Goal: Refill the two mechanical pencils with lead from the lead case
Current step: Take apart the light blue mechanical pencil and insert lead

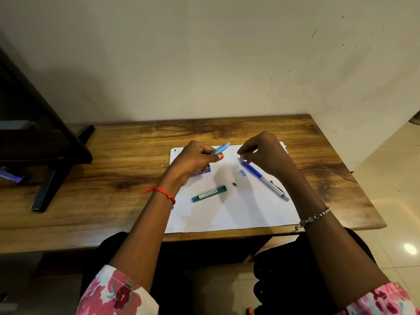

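My left hand [193, 162] is shut on a light blue mechanical pencil [220, 148], held above the white paper [238, 212] with its end pointing up and to the right. My right hand [266, 153] hovers just right of it, thumb and fingertips pinched together; any lead between them is too thin to see. Under that hand a dark blue and silver mechanical pencil [263, 178] lies slanted on the paper. The green lead case [209, 193] lies flat near the paper's middle. A small light blue cap [242, 172] and a tiny black piece [234, 184] lie between the case and the blue pencil.
The paper lies on a wooden desk [113, 194] against a wall. A dark monitor with its stand [45, 144] takes up the left end. A small blue object [205, 172] peeks out under my left hand. The desk's right edge drops to a tiled floor.
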Demonstrator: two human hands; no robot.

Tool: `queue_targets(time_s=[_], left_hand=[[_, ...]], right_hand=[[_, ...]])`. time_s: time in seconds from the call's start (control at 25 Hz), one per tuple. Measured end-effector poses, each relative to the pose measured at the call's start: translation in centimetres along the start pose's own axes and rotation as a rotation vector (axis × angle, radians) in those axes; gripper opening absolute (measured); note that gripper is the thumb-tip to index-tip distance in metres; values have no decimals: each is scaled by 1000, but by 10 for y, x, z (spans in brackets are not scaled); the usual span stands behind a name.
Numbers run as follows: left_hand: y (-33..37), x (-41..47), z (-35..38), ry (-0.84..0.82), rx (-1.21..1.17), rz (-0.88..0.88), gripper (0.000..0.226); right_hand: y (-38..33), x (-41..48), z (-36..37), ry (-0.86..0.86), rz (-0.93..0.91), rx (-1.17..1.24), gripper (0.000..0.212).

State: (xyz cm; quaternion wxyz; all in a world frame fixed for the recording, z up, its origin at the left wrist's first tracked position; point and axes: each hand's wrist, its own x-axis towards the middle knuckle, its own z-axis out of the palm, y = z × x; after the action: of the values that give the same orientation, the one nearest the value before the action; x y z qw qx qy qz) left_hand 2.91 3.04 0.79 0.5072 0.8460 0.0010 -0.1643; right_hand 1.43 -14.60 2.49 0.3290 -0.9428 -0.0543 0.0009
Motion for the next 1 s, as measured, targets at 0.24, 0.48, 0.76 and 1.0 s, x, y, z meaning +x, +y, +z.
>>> queue_targets(time_s=[0.24,0.48,0.76,1.0], left_hand=[[1,-2,0,-45,22,32,26],[1,-2,-11,-49,173,122,20],[-12,5,-24,315,461,256,25],[-13,5,-14,301,483,219,25]], right_hand=[[-7,0,4,73,-90,166,28],[-8,6,16,48,-189,105,22],[1,15,35,102,27,-64,28],[2,14,47,23,62,-213,33]])
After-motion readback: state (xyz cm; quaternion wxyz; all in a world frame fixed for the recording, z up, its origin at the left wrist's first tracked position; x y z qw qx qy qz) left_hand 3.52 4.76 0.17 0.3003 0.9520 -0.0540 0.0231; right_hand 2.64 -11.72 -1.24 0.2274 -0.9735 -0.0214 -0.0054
